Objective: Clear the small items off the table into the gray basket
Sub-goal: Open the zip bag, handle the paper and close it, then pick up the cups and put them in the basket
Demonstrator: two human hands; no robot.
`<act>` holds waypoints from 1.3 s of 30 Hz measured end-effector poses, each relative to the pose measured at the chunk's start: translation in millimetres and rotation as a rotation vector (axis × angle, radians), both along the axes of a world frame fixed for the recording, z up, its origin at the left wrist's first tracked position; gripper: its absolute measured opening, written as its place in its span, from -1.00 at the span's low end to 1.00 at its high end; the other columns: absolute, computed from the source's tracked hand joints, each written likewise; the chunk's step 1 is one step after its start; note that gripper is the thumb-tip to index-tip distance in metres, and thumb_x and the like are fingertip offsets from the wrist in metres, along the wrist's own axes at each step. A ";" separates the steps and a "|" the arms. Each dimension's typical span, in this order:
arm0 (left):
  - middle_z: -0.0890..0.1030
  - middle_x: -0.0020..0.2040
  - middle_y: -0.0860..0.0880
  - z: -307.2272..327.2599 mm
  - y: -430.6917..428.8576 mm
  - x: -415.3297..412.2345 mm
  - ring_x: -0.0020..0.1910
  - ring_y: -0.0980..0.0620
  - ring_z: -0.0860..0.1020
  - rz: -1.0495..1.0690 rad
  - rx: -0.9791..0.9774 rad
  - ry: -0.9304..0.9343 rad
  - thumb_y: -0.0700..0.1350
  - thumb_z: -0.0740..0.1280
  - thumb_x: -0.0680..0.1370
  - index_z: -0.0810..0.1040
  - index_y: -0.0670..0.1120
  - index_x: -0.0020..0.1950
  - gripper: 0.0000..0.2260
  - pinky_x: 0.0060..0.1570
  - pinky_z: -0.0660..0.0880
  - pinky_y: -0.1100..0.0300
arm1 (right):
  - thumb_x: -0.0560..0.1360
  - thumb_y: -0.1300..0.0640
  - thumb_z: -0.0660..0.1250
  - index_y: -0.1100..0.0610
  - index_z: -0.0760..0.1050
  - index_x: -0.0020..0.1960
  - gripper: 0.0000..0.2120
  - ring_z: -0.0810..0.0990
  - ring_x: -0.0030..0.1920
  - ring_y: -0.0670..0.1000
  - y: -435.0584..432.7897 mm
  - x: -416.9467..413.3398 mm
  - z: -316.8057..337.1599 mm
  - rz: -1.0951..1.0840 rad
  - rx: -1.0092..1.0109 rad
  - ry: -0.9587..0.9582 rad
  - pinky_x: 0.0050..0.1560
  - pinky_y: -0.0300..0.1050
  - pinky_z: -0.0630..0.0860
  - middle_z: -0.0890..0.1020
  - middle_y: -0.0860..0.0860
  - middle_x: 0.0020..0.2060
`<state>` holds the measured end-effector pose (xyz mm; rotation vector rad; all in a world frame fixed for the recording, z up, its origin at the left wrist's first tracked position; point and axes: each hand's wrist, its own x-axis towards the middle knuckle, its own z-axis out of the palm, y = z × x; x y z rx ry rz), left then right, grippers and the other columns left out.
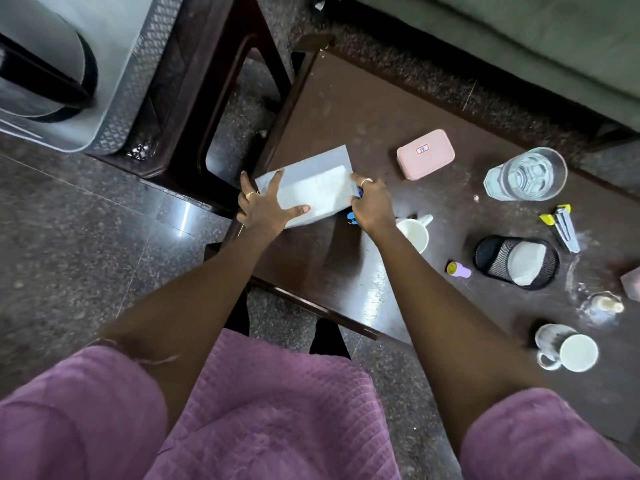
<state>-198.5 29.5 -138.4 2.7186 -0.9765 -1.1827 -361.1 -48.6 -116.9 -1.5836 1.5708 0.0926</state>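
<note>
A small light-gray rectangular basket (311,181) stands at the left end of the dark wooden table (346,109). My left hand (263,206) grips its left end, with the fingers spread over the rim. My right hand (370,202) is closed at its right end around a small blue item (352,216) that peeks out from under the palm. Loose on the table lie a pink lidded box (425,154), a purple tube with a yellow smiley cap (459,270) and a yellow-and-silver stapler (564,226).
On the table's right part are a glass of water (524,174), a white mug (414,233), a black mesh cup on its side (516,261), a clear glass piece (601,306) and a second mug (568,348). A large gray lattice bin (138,74) sits on a dark stool at upper left.
</note>
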 end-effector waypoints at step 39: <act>0.18 0.44 -0.12 57.8 -203.0 -323.4 0.38 -0.22 0.24 -0.884 -0.242 0.152 -0.09 0.57 0.25 0.12 -0.05 0.48 -0.07 0.27 0.41 -0.08 | 0.22 0.05 0.56 -0.01 0.11 0.41 -0.09 0.21 0.33 0.27 -41.1 -277.6 42.4 -0.453 -0.026 0.303 0.17 0.11 0.41 0.21 0.16 0.33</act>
